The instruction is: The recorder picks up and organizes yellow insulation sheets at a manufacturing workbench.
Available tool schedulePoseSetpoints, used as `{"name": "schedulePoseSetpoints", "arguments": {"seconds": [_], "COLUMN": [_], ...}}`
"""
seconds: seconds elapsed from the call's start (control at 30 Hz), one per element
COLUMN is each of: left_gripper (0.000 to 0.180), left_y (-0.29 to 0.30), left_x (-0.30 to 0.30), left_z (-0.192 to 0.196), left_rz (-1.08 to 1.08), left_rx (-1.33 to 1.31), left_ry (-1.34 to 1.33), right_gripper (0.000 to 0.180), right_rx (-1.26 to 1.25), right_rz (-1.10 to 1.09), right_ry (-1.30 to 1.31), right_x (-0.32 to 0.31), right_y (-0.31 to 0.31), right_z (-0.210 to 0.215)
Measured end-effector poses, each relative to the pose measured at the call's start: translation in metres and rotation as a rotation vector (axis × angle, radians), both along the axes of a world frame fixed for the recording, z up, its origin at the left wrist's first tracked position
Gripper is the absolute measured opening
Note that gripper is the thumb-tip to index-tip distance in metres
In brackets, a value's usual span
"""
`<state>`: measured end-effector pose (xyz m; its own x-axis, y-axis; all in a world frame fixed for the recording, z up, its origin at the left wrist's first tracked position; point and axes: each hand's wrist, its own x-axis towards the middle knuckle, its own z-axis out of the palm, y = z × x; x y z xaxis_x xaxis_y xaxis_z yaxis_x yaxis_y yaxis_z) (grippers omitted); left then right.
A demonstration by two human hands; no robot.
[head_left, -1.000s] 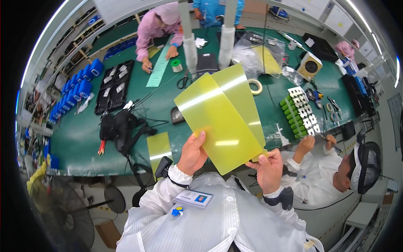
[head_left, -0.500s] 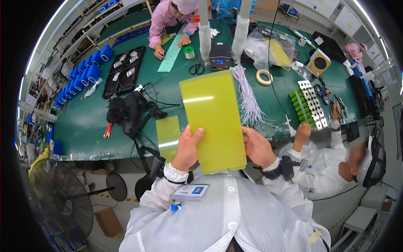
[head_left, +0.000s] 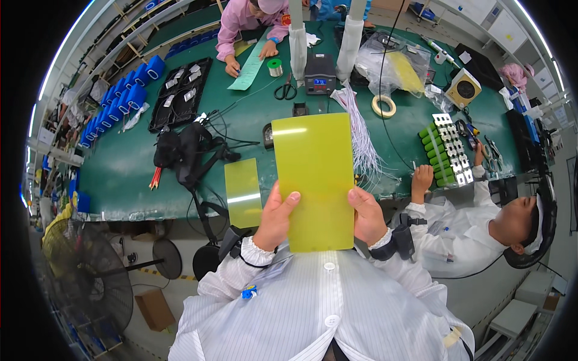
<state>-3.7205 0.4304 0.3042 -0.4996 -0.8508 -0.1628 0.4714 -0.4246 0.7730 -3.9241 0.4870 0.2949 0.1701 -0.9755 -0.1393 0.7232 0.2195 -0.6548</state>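
Observation:
A yellow-green rectangular sheet (head_left: 316, 180) is held upright before my chest, its bottom edge close to my coat. My left hand (head_left: 276, 218) grips its left side, thumb across the front face. On the opposite side my right hand (head_left: 366, 215) clasps the edge, thumb on the front; the fingers of both hands go partly behind the sheet. Whether it is one sheet or a stack I cannot tell. Another yellow-green sheet (head_left: 242, 191) lies at the table's front edge, left of my left hand.
On the green table (head_left: 126, 192) lie a black strapped bag (head_left: 180, 153), white wires (head_left: 360, 132), scissors (head_left: 285, 90), a tape roll (head_left: 383, 106) and a green cell pack (head_left: 442, 150). A co-worker in white (head_left: 463, 234) sits at right; another in pink (head_left: 250, 27) writes opposite. A fan (head_left: 84, 277) stands left.
The held sheet has straightened from a slight tilt, its edges now lined up, and its top has come lower. My right hand has closed more firmly on its side, thumb now in front.

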Motion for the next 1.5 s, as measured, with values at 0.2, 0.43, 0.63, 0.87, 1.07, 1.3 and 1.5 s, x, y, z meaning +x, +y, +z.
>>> {"name": "schedulePoseSetpoints", "arguments": {"seconds": [0.2, 0.43, 0.63, 0.87, 1.07, 1.3, 1.5], "left_gripper": [0.040, 0.051, 0.053, 0.048, 0.046, 0.042, 0.035], "left_y": [0.002, -0.002, -0.005, -0.004, -0.007, -0.020, -0.032], "left_x": [-0.005, 0.008, 0.016, 0.016, 0.018, 0.012, 0.004], "left_z": [0.008, 0.008, 0.003, 0.011, 0.007, 0.006, -0.007], "left_rz": [0.063, -0.045, -0.062, 0.001, 0.001, 0.021, 0.089], "left_rx": [0.088, 0.166, 0.215, 0.277, 0.325, 0.316, 0.163], "left_ry": [0.032, 0.228, 0.290, 0.345, 0.364, 0.262, -0.094], "right_gripper": [0.046, 0.047, 0.045, 0.044, 0.043, 0.038, 0.023], "right_rx": [0.022, 0.080, 0.043, 0.059, 0.106, 0.118, 0.083], "right_rz": [0.050, 0.057, 0.143, 0.130, 0.061, -0.064, -0.293], "right_ry": [-0.240, -0.355, -0.426, -0.408, -0.335, -0.193, 0.343], "right_x": [-0.002, 0.006, 0.008, 0.013, 0.021, 0.020, 0.015], "right_y": [0.002, -0.005, -0.010, -0.012, -0.014, -0.017, -0.014], "right_z": [-0.009, -0.012, -0.015, -0.013, -0.007, 0.005, 0.006]}}
